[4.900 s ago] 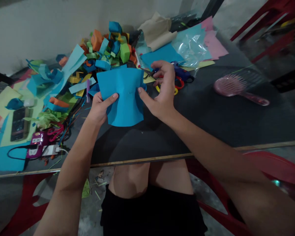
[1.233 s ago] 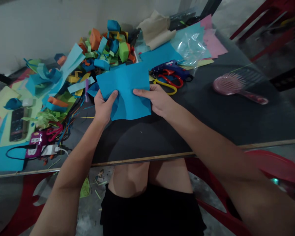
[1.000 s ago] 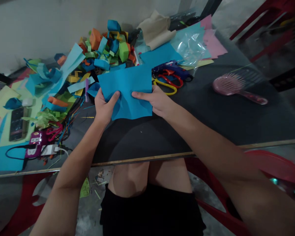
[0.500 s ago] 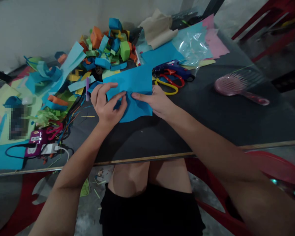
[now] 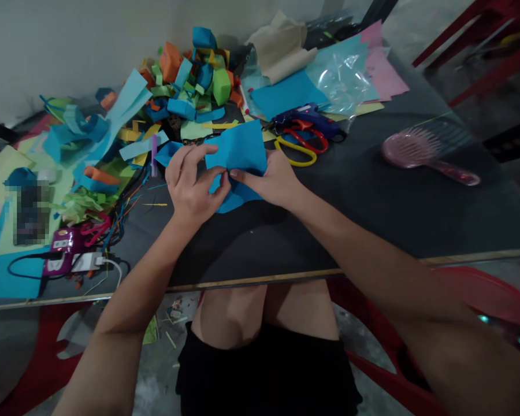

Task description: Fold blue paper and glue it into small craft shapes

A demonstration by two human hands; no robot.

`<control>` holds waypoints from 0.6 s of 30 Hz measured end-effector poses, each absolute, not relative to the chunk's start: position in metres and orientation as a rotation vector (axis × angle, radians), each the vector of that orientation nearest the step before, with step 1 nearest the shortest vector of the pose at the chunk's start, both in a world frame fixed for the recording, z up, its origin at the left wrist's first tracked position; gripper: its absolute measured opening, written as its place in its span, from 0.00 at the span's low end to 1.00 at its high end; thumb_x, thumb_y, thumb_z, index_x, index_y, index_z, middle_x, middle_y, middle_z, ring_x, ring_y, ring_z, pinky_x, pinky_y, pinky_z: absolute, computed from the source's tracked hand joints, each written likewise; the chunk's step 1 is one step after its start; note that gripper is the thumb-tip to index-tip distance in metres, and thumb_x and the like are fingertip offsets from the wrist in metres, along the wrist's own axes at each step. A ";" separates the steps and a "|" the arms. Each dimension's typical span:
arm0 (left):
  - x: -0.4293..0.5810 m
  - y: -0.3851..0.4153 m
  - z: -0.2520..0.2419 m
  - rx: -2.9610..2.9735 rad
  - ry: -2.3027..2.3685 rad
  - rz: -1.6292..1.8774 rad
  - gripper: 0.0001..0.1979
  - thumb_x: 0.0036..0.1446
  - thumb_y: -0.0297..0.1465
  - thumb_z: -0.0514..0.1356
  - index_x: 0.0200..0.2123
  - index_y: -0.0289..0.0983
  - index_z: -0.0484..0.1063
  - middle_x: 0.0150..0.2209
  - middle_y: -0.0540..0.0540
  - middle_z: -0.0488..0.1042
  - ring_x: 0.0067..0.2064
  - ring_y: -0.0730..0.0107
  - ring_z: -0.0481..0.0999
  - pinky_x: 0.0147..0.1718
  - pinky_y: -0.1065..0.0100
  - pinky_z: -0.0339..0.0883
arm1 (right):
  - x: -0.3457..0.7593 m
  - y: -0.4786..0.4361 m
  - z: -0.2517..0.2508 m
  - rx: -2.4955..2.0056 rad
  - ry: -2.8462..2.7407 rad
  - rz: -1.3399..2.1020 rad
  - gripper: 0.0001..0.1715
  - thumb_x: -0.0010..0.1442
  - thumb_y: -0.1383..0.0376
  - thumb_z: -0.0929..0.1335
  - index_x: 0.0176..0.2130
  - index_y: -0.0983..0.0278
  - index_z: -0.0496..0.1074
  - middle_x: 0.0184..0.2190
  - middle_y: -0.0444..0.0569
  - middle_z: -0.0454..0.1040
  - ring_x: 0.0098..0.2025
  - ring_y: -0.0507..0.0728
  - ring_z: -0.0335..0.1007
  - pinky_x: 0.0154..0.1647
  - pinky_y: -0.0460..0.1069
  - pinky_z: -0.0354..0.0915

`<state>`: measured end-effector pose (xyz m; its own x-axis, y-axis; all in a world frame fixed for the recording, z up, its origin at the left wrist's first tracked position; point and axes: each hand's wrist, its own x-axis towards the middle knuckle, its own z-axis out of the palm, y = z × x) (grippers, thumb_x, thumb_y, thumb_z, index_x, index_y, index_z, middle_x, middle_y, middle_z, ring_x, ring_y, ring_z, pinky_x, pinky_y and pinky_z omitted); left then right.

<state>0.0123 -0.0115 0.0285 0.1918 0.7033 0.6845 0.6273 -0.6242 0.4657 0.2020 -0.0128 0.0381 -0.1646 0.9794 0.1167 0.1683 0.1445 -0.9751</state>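
A blue paper sheet (image 5: pixel 238 150) is held just above the dark table (image 5: pixel 372 202), partly folded over. My left hand (image 5: pixel 190 188) grips its left part, thumb and fingers pinched on the fold. My right hand (image 5: pixel 271 182) holds the right part, its forefinger pressed against the fold where the two hands meet. The sheet's lower edge curves under both hands.
A heap of coloured paper pieces (image 5: pixel 186 75) lies behind the sheet. Scissors with red and yellow handles (image 5: pixel 299 144) and a blue glue gun (image 5: pixel 305 118) are right of it. A pink hairbrush (image 5: pixel 424 153) lies far right. A power strip (image 5: pixel 69 260) sits at left.
The sheet was held flat and spread out; my left hand has come over its left side and folded it toward the right, so the sheet now looks narrower.
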 end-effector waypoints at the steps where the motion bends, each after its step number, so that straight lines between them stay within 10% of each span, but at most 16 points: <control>1: 0.013 -0.012 0.029 2.372 1.325 1.411 0.08 0.59 0.41 0.62 0.31 0.44 0.74 0.49 0.44 0.75 0.60 0.45 0.68 0.61 0.38 0.55 | 0.202 -0.013 0.039 -1.176 -1.549 1.090 0.22 0.46 0.49 0.77 0.33 0.60 0.75 0.36 0.52 0.79 0.51 0.72 0.72 0.55 0.67 0.68; 18: 0.008 -0.006 0.034 2.517 1.215 1.201 0.11 0.57 0.37 0.61 0.24 0.41 0.69 0.44 0.43 0.73 0.57 0.46 0.70 0.58 0.42 0.60 | 0.202 -0.011 0.035 -1.164 -1.693 0.998 0.11 0.47 0.60 0.76 0.30 0.62 0.74 0.35 0.51 0.78 0.47 0.72 0.73 0.54 0.67 0.66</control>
